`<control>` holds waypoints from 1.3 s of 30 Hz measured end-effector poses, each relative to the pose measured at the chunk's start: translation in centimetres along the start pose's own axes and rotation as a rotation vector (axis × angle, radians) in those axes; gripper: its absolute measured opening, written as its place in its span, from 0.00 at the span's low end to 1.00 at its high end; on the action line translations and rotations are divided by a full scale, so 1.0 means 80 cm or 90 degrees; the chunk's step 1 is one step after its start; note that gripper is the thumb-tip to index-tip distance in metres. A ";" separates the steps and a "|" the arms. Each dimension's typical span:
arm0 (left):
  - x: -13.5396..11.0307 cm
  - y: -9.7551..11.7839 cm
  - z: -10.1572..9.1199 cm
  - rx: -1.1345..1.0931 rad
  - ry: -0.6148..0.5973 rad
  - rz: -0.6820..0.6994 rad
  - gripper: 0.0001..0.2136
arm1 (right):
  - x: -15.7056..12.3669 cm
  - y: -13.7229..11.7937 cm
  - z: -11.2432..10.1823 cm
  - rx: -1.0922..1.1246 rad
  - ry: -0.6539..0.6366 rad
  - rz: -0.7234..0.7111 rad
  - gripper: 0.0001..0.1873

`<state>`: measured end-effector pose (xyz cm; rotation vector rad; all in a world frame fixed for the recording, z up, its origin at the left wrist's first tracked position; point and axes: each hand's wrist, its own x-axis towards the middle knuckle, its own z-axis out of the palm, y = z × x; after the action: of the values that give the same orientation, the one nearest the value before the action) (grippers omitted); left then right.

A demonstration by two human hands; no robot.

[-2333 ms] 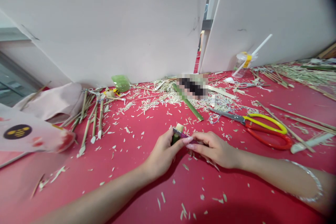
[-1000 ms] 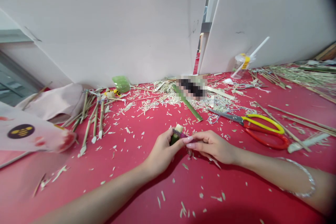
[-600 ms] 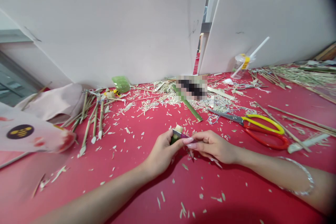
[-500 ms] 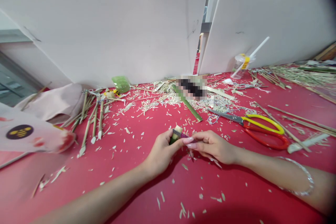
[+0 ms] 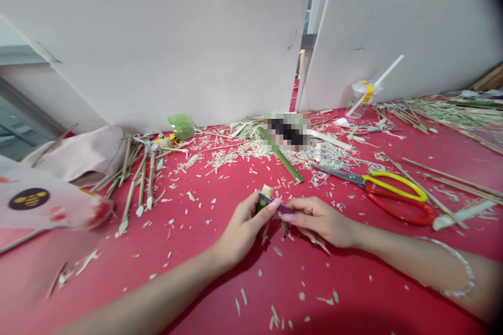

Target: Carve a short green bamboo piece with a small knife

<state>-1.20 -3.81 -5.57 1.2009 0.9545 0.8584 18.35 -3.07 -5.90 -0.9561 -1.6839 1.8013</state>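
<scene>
My left hand (image 5: pixel 239 233) is closed around a short green stalk with a pale, peeled end (image 5: pixel 268 189), which looks like bamboo. Between the fingertips of my right hand (image 5: pixel 330 222) is the purple handle of a small knife (image 5: pixel 284 210). Its grey blade lies across the stalk just below the pale end. My left thumb presses near the place where blade and handle meet. Most of the stalk's lower part is hidden by my left fingers.
Yellow-and-red-handled scissors (image 5: pixel 396 193) lie to the right. A green stalk (image 5: pixel 288 165) rests ahead among pale shavings. Carved sticks (image 5: pixel 151 175) and a bee-printed bag (image 5: pixel 31 198) are at left. A plastic cup (image 5: pixel 358 100) stands before white boards (image 5: pixel 176 36).
My left thumb has shifted slightly up and left along the knife, showing more of the purple handle. Both hands keep their hold, and the surrounding things stay put.
</scene>
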 end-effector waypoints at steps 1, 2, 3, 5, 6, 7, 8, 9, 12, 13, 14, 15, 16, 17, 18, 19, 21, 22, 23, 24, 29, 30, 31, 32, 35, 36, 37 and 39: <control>-0.001 0.000 0.000 -0.004 0.005 0.000 0.17 | 0.000 0.001 -0.001 0.006 -0.004 0.004 0.19; -0.001 -0.001 0.001 -0.008 0.009 0.002 0.16 | 0.000 0.002 -0.001 0.011 -0.007 0.007 0.19; -0.002 -0.001 0.001 -0.010 0.012 0.004 0.16 | 0.000 0.002 -0.002 0.016 -0.011 0.010 0.19; -0.002 -0.003 0.000 -0.010 0.017 0.014 0.16 | 0.000 0.004 -0.002 0.020 -0.014 0.011 0.19; -0.001 -0.003 0.000 -0.008 0.020 0.020 0.15 | 0.001 0.004 -0.003 0.019 -0.014 0.009 0.19; -0.001 -0.003 0.000 -0.009 0.022 0.026 0.15 | 0.001 0.004 -0.003 0.018 -0.014 0.007 0.19; -0.001 -0.004 0.000 -0.011 0.023 0.029 0.15 | 0.001 0.004 -0.003 0.016 -0.014 0.006 0.19; 0.000 -0.004 0.000 -0.016 0.021 0.029 0.14 | 0.001 0.004 -0.003 0.015 -0.014 0.004 0.19; 0.001 -0.003 0.001 -0.028 0.010 0.028 0.14 | 0.001 0.003 -0.002 0.015 -0.015 0.004 0.19; 0.001 -0.002 0.001 -0.026 0.010 0.032 0.14 | 0.001 0.003 -0.002 0.017 -0.015 0.005 0.18; 0.000 -0.002 0.001 -0.021 0.010 0.039 0.14 | 0.000 0.003 -0.003 0.017 -0.015 0.008 0.18; 0.000 -0.001 0.001 -0.014 0.008 0.044 0.13 | 0.000 0.004 -0.003 0.017 -0.015 0.012 0.18; 0.000 -0.001 0.002 -0.010 0.004 0.046 0.13 | 0.000 0.004 -0.004 0.016 -0.015 0.016 0.18; -0.001 -0.001 0.002 -0.008 0.000 0.043 0.13 | 0.000 0.005 -0.005 0.014 -0.016 0.021 0.18; -0.001 0.000 0.002 -0.008 -0.006 0.038 0.13 | 0.000 0.006 -0.006 0.012 -0.018 0.026 0.18; -0.001 0.000 0.002 -0.010 -0.010 0.035 0.13 | 0.000 0.006 -0.006 0.010 -0.020 0.030 0.19; -0.001 -0.001 0.002 -0.014 -0.013 0.038 0.14 | 0.000 0.006 -0.008 0.010 -0.026 0.034 0.19; 0.000 -0.001 0.001 -0.013 -0.012 0.043 0.14 | 0.000 0.005 -0.008 0.010 -0.030 0.035 0.20; 0.000 -0.002 0.001 -0.012 -0.009 0.049 0.14 | 0.000 0.004 -0.008 0.009 -0.035 0.034 0.20; 0.000 -0.003 0.001 -0.011 -0.007 0.052 0.14 | 0.000 0.003 -0.008 0.007 -0.038 0.032 0.20; 0.001 -0.005 0.001 -0.013 0.000 0.028 0.15 | 0.002 0.001 -0.007 -0.002 -0.035 0.012 0.21; 0.001 -0.004 0.001 -0.013 0.002 0.026 0.14 | 0.002 0.001 -0.007 -0.002 -0.029 0.011 0.21; 0.001 -0.004 0.002 -0.011 0.006 0.026 0.14 | 0.002 0.000 -0.006 -0.002 -0.025 0.011 0.20; 0.002 -0.004 0.002 -0.005 0.011 0.027 0.14 | 0.003 0.000 -0.006 -0.004 -0.021 0.011 0.20; 0.003 -0.002 0.001 0.025 0.027 0.034 0.14 | 0.003 -0.002 -0.005 -0.009 -0.016 0.006 0.21; 0.003 -0.001 0.001 0.035 0.031 0.038 0.15 | 0.003 -0.003 -0.005 -0.012 -0.016 0.003 0.21; 0.003 -0.001 0.001 0.043 0.037 0.042 0.15 | 0.003 -0.003 -0.005 -0.013 -0.016 0.001 0.21; 0.002 0.000 0.001 0.052 0.048 0.044 0.15 | 0.003 -0.002 -0.006 -0.012 -0.016 0.001 0.20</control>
<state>-1.03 -3.66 -5.55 1.2858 1.0218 0.9323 18.55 -2.59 -5.75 -0.9474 -1.7193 1.8087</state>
